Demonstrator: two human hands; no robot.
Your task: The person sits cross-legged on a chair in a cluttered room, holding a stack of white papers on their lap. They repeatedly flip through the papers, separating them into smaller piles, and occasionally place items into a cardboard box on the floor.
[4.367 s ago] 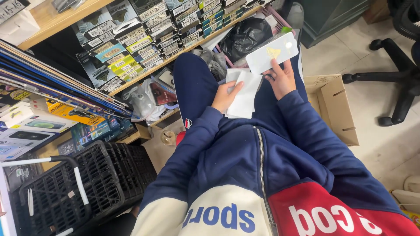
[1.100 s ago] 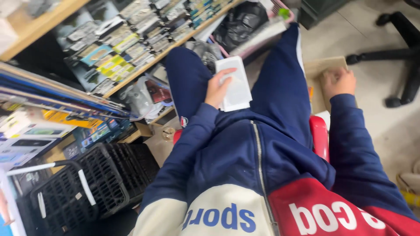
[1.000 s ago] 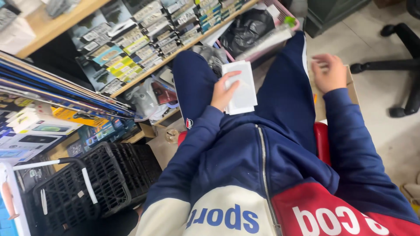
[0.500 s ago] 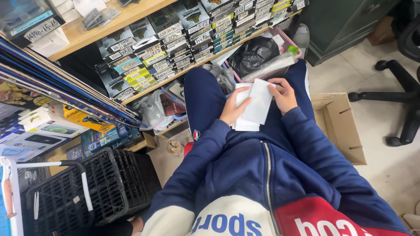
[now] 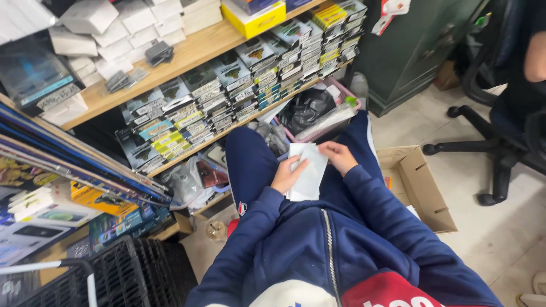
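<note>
Two wooden shelves [image 5: 187, 54] fill the far left of the scene, the upper one stacked with white boxes [image 5: 133, 20], the lower one lined with a long row of small packaged goods [image 5: 239, 85] standing on edge. Over on the far right stands a dark green cabinet [image 5: 415, 45], and beside it a black office chair [image 5: 506, 113] on the pale tiled floor, with another person's arm [image 5: 536, 54] just showing at the edge. Down at the near left sits a black plastic crate [image 5: 119, 278]. To the right of the person's legs lies an open cardboard box [image 5: 424, 187], and beyond the knees a pink tray [image 5: 335, 113] holds a black plastic bag [image 5: 307, 105]. Now to the lap: the person, in a blue zipped jacket [image 5: 324, 244], holds a small stack of white flat packets [image 5: 307, 170] over the thighs. Left hand [image 5: 287, 176] grips the stack's left edge, fingers curled shut around it with the thumb on top. Right hand [image 5: 338, 156] pinches the upper right corner, fingers loosely bent and touching the top packet.
</note>
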